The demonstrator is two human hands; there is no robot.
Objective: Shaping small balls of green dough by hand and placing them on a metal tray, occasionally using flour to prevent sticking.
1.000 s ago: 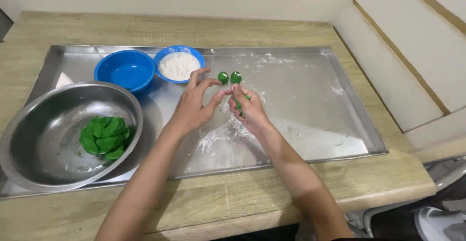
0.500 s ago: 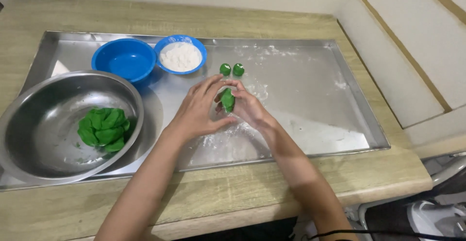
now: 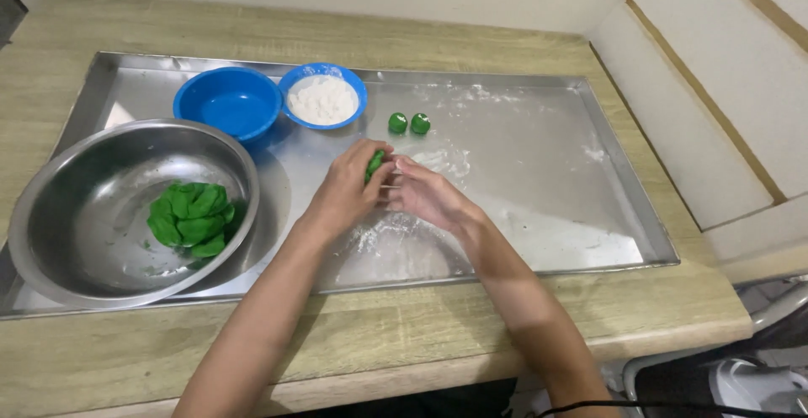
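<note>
My left hand (image 3: 349, 189) and my right hand (image 3: 427, 195) meet over the floured middle of a large steel tray (image 3: 539, 216). Between their fingers sits a small piece of green dough (image 3: 374, 165), mostly hidden by both hands. Two small green dough balls (image 3: 408, 122) lie side by side on the tray just beyond my hands. A lump of green dough (image 3: 189, 216) rests in a big steel bowl (image 3: 59, 216) to the left.
A blue bowl of white flour (image 3: 323, 98) and a second blue bowl (image 3: 225, 102) stand at the tray's back left. The tray lies on a wooden table (image 3: 421, 334). A white wall with wooden trim (image 3: 715, 90) rises at the right.
My hands have come closer together around the dough piece and dropped slightly nearer the tray. The camera view shifted a little; the two balls stay put.
</note>
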